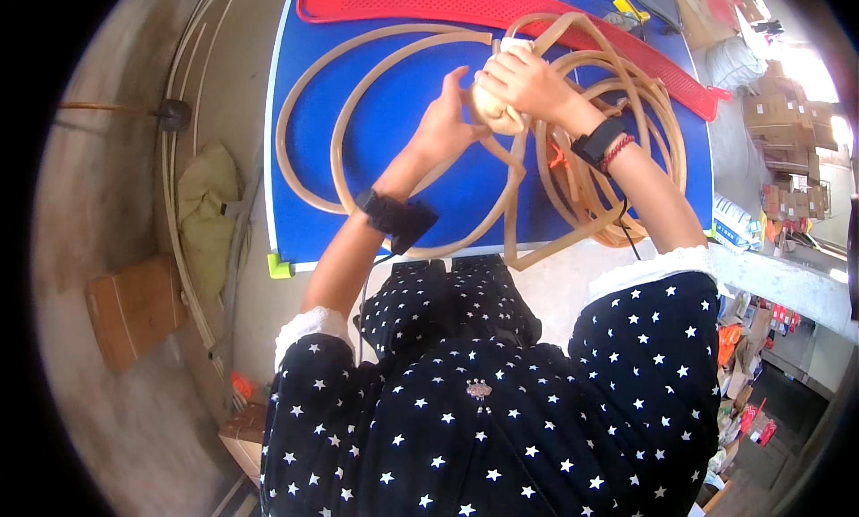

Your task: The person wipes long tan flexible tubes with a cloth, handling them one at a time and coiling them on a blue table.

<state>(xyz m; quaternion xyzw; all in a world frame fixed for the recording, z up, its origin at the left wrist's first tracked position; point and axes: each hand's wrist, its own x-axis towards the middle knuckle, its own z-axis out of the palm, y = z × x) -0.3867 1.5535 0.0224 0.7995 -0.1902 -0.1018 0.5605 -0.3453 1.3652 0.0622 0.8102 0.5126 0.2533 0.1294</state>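
My right hand [523, 80] is wrapped round a cream-coloured, cloth-like bundle [495, 113], whose exact kind I cannot make out. A pale end shows above the fingers. Just left of it, my left hand [445, 123] is open, thumb and forefinger spread beside the bundle; its other fingers are partly hidden, and I cannot tell whether it touches. Long tan strips like flexible tubing [338, 141] loop over the blue tabletop [309, 88] under both hands. A thicker coil of the same strip [676, 146] lies right of my right hand.
A long red perforated plastic piece [394, 0] lies across the table's far side. An orange tie [558, 156] sits within the coil. A green corner guard [280, 266] caps the near left corner. Left stand a cardboard box [134, 311] and a green sack [206, 213]; boxes [778, 105] are stacked right.
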